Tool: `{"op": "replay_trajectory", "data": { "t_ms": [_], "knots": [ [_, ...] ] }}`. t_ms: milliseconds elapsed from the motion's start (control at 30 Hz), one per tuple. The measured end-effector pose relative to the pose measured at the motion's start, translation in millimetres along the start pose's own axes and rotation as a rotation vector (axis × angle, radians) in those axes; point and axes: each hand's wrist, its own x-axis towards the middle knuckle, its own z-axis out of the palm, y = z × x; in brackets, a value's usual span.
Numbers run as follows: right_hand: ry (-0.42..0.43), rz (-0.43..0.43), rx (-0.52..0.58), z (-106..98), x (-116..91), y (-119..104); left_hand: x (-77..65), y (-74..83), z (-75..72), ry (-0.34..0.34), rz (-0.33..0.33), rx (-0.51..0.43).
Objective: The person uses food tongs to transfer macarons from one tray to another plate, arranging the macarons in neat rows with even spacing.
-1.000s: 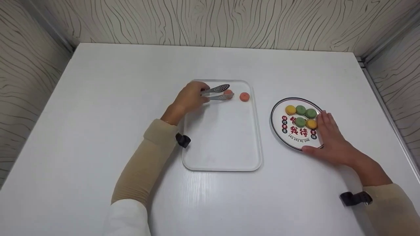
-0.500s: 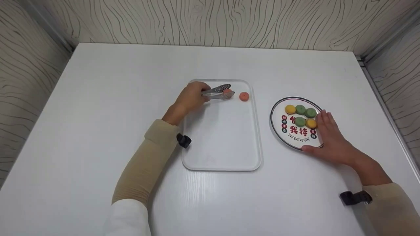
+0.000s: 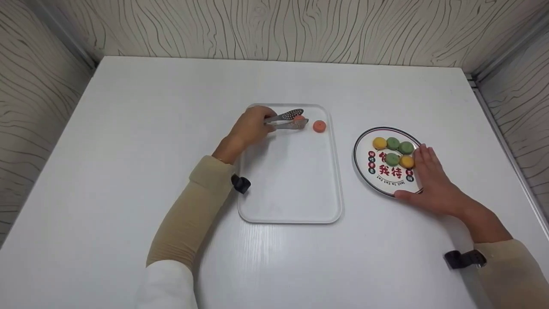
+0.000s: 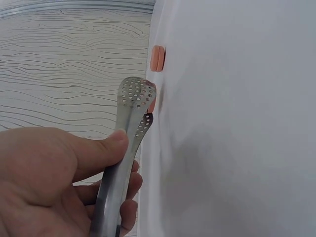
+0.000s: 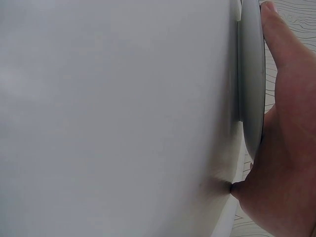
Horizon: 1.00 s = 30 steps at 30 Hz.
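My left hand [image 3: 253, 125] holds metal tongs [image 4: 116, 173], thumb on one arm and fingers on the other. Their perforated ends stand either side of an orange macaron [image 3: 299, 118] at the far side of a white tray [image 3: 291, 180]; whether they touch it I cannot tell. A second orange macaron [image 3: 319, 126] lies just right of the tips. My right hand [image 3: 437, 189] rests against the right rim of a round printed plate [image 3: 363, 148], fingers straight, thumb at the near edge. Green macarons [image 3: 392, 159] and yellow macarons [image 3: 379, 143] lie on that plate.
Both tray and plate stand on a white table [image 3: 128, 141], the plate to the tray's right. Wood-grain panels [image 3: 274, 30] enclose the table at the back and sides. A low raised rim runs around the tray.
The tongs have shifted slightly right, and their tips now sit a little closer together around the orange macaron. My right hand and the plate stay nearly still.
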Motion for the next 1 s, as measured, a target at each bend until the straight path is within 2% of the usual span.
{"op": "replay_trajectory", "data": {
  "t_ms": [600, 1000],
  "knots": [
    [0.000, -0.010, 0.003, -2, -1, -1, -0.8, 9.9, 3.5, 0.002, 0.037, 0.010],
    [-0.005, -0.002, 0.004, -2, 0, -1, -2.7, 22.8, 4.1, -0.018, 0.062, 0.015]
  ]
}}
